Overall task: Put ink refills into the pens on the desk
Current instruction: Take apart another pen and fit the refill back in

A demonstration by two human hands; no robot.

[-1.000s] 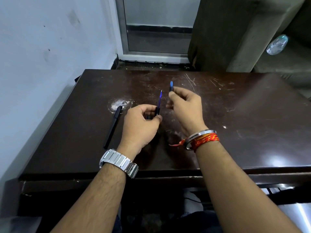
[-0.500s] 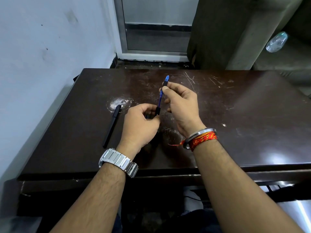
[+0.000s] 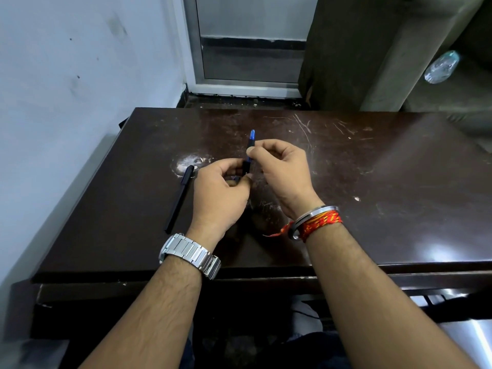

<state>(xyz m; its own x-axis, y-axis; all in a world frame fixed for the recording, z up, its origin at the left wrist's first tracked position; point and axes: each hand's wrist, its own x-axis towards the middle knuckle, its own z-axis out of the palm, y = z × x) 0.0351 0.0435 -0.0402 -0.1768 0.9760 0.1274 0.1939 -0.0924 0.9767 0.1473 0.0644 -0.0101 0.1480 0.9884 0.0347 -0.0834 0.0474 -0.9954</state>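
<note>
- left hand [image 3: 221,194] over the middle of the scratched dark brown wooden desk [image 3: 386,182], fingers curled round a short black plastic pen barrel [image 3: 246,168], thumb against its side, barrel pointing up and away from the person
- right hand [image 3: 286,174] just beside the left one, nearly touching it; thumb and forefinger pinch a small blue-tipped front piece [image 3: 252,135] right above the barrel, other fingers loosely curled
- thin blue ink refill [image 3: 248,159] shows as a short strip between the right thumb and the barrel mouth; the rest is inside or behind fingers
- right thumb covers the joint, so can't tell if the front piece is seated on the barrel
- long slim black pen [image 3: 179,199] lies flat on the desk left of the left hand, not touched, far end on a whitish worn patch [image 3: 190,159]
- silver metal link watch [image 3: 190,253] on the left wrist; steel bangle [image 3: 314,215] and red-orange thread band [image 3: 323,221] on the right wrist
- pale wall [image 3: 80,75] hard against the desk's left edge
- behind the desk: metal-framed glass door [image 3: 250,49], dark brown upright panel [image 3: 343,49] to its right
- crumpled clear plastic bottle [image 3: 442,66] far right on a ledge, well apart from the hands
</note>
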